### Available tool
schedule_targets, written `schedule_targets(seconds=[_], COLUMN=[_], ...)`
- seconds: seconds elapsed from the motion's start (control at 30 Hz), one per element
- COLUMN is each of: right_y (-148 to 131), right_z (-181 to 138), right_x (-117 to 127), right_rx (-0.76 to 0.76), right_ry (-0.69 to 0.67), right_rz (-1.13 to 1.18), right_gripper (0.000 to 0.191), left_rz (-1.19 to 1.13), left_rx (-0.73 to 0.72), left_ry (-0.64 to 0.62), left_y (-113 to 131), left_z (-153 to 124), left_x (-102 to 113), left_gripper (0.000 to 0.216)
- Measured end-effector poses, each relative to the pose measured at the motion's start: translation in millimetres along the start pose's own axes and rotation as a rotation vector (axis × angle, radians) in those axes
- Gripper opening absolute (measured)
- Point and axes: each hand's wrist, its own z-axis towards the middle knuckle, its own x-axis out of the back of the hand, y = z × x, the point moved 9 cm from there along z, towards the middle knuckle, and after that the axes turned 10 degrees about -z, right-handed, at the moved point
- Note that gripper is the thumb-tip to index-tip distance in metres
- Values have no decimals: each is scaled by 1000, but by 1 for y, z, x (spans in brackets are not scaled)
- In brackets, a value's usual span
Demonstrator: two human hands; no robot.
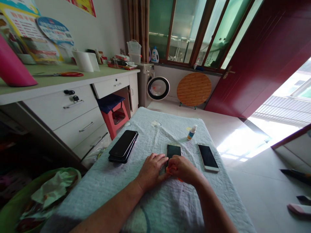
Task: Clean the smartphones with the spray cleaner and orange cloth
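Observation:
A smartphone [173,149] with a dark screen lies on the light blue quilted cover, its lower part hidden by my hands. My left hand [152,168] holds it at the left edge, fingers reaching onto that side and thumb towards the bottom end. Bunched in my closed right hand [182,168] is an orange cloth [171,169], pressed on the phone's lower screen. To the right lies a white-framed smartphone [208,157], screen up. A small white spray bottle [191,132] stands behind it. Further left, a black phone [123,144] rests on top of another dark phone.
A green bin [76,176] with crumpled paper stands at lower left. Beyond it are a drawer desk [65,111] with scissors and a paper roll, and a red stool [115,121]. A washing machine [145,72] with its door open stands behind; a round wooden tabletop [194,89] leans nearby.

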Motion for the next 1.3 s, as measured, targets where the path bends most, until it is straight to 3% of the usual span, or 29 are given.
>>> schedule_targets(seconds=[0.23, 0.43, 0.83, 1.07, 1.3], right_y=[24, 38, 11, -13, 7], right_z=[-12, -17, -2, 0, -7], right_x=[6, 9, 1, -2, 1], right_rx=[-106, -164, -111, 8, -88], right_ry=[-86, -91, 28, 48, -55], right_rz=[19, -94, -163, -85, -115], right_gripper=[19, 14, 12, 31, 12], left_rz=[3, -4, 0, -12, 0], left_rx=[-6, 0, 12, 13, 5], left_ry=[-2, 2, -10, -3, 1], left_y=[1, 1, 0, 2, 2], left_z=[0, 0, 1, 1, 1], left_x=[1, 2, 0, 2, 2], left_gripper=[67, 66, 62, 54, 59])
